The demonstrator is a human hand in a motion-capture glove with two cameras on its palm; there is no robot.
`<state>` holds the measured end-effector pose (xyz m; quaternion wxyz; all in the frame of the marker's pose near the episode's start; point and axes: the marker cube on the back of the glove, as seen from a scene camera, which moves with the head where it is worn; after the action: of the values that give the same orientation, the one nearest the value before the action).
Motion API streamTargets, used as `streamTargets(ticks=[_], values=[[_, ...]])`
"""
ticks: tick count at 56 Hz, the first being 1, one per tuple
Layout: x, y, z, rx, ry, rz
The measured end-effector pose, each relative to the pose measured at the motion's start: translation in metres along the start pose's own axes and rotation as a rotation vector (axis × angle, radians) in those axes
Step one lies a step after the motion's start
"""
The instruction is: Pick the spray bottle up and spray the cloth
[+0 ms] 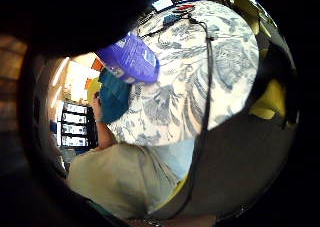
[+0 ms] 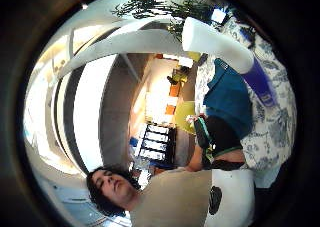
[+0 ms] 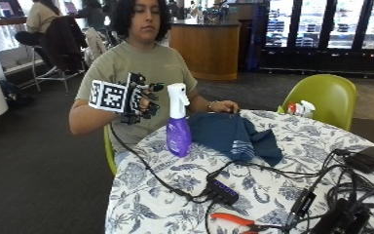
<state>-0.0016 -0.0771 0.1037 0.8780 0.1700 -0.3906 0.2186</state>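
A purple spray bottle (image 3: 178, 132) with a white trigger head stands upright on the floral tablecloth (image 3: 141, 190), just left of a crumpled dark blue cloth (image 3: 233, 134). My gloved right hand (image 3: 143, 99) hovers beside the bottle's head at trigger height. Its fingers are loosely curled, a small gap from the nozzle, and hold nothing. The bare left hand (image 3: 223, 106) rests on the cloth's far edge. Both palm views show the bottle (image 1: 131, 59) (image 2: 220, 46) close by, with the cloth (image 1: 114, 98) (image 2: 228, 98) behind it.
Black cables and a power strip (image 3: 223, 190) cross the table in front of the cloth. Orange-handled pliers (image 3: 236, 219) lie near the front edge. A black device (image 3: 369, 158) sits at the right. A green chair (image 3: 323, 95) and small bottles (image 3: 301, 107) stand behind the table.
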Motion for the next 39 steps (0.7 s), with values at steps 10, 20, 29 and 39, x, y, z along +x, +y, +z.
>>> streamTargets(ticks=[10, 20, 29, 39], values=[[0.01, -0.032, 0.027, 0.027, -0.131, 0.035], [0.022, -0.066, 0.042, 0.076, -0.148, 0.064], [0.028, -0.089, 0.05, 0.135, -0.162, 0.043], [0.034, -0.113, 0.057, 0.267, -0.152, -0.074]])
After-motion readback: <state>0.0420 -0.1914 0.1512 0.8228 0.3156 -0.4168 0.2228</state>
